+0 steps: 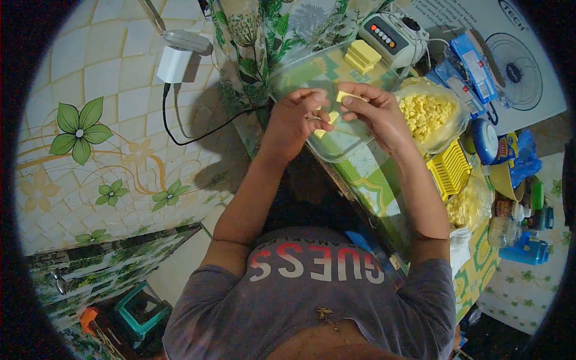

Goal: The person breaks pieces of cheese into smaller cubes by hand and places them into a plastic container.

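My right hand (375, 111) pinches a small flat yellow piece (342, 96) between thumb and fingers. Close beside it, my left hand (297, 120) has its fingers curled in; whatever they may grip is too small to make out. Yellow pieces (327, 126) show right by the left fingertips, and I cannot tell whether these are touched or lie below. Both hands are over a clear plastic tray (336, 157), where a stack of yellow blocks (362, 57) sits at the far end.
Right of the tray are a plastic bag of small yellow pieces (427, 117), a yellow slotted basket (450, 170) and another bag (471, 201). A white device with coloured buttons (393, 36) stands behind. A black cable (174, 141) runs from a white adapter (175, 65) at left.
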Available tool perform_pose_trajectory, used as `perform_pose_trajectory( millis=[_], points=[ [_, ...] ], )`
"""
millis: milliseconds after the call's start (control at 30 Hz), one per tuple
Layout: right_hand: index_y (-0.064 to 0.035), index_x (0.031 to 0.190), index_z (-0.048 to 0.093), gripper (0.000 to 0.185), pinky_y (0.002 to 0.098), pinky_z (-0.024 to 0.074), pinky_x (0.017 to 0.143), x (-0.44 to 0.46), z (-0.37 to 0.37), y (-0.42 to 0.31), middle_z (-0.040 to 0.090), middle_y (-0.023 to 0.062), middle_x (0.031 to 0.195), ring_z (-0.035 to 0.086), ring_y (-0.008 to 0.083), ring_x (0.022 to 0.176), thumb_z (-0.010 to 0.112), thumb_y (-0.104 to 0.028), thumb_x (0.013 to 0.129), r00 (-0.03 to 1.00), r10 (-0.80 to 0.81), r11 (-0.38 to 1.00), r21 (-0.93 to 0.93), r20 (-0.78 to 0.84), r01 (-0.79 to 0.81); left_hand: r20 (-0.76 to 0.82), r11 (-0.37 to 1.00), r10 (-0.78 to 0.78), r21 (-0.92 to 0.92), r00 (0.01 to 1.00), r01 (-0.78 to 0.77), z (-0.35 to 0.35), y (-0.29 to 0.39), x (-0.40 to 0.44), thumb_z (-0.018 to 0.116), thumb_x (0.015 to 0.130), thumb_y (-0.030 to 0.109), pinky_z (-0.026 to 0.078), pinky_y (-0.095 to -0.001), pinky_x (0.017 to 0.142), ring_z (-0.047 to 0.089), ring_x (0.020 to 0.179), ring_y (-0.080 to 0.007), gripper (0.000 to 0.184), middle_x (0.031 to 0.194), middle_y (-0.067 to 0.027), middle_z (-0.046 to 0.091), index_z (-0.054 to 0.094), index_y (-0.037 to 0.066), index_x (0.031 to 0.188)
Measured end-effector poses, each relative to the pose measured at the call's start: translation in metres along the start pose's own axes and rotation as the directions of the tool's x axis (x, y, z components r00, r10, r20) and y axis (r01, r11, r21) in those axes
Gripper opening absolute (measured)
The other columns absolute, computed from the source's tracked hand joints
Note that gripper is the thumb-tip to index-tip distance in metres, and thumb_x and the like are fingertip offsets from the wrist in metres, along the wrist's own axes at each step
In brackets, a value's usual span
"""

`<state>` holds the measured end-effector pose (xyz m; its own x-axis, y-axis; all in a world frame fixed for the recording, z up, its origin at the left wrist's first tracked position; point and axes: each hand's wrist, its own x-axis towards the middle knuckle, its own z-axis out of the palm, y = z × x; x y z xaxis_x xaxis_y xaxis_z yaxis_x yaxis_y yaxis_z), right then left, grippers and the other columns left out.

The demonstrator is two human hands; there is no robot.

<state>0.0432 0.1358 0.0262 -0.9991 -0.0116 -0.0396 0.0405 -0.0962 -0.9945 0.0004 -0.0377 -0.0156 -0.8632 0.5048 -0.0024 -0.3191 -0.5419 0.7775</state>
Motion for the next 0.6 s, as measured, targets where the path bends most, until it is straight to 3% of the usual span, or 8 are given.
perform_pose_trajectory(
  millis=[67, 267, 600],
  points=[
    [-0.0020, 0.111, 0.060, 0.030, 0.0216, 0.0496, 0.068, -0.001, 0.001, 0.000, 0.064, 0.0029, 0.095, 0.060, 0.0088, 0.079, 0.064, -0.007, 0.082, 1.000, -0.019, 0.998, -0.052, 0.006, 0.019, 0.030, 0.996, 0.015, 0.085, 0.999, -0.017, 0.003, -0.003, 0.000, 0.057, 0.087, 0.016, 0.053, -0.0317, 0.064, 0.057, 0.067, -0.0146, 0.023, 0.086, -0.0085, 0.059, 0.055, -0.002, 0.102],
    [-0.0023, 0.110, 0.058, 0.029, 0.0219, 0.0487, 0.067, -0.004, 0.003, -0.001, 0.065, 0.0034, 0.095, 0.060, 0.0086, 0.079, 0.064, -0.006, 0.081, 0.997, -0.044, 0.999, -0.004, 0.070, 0.044, 0.050, 0.986, 0.033, 0.160, 0.998, -0.040, 0.014, 0.001, -0.004, 0.064, 0.084, 0.016, 0.052, -0.0256, 0.060, 0.057, 0.066, -0.0113, 0.028, 0.081, -0.0065, 0.058, 0.054, -0.004, 0.101],
    [-0.0017, 0.108, 0.057, 0.026, 0.0224, 0.0489, 0.067, -0.006, 0.002, -0.001, 0.065, 0.0047, 0.094, 0.061, 0.0101, 0.079, 0.061, -0.007, 0.083, 0.995, -0.022, 0.998, 0.066, 0.093, 0.016, 0.108, 0.998, 0.017, 0.061, 0.994, -0.023, 0.009, 0.003, -0.006, 0.057, 0.087, 0.017, 0.052, -0.0302, 0.062, 0.057, 0.067, -0.0140, 0.027, 0.083, -0.0073, 0.058, 0.055, -0.003, 0.106]
  ],
)
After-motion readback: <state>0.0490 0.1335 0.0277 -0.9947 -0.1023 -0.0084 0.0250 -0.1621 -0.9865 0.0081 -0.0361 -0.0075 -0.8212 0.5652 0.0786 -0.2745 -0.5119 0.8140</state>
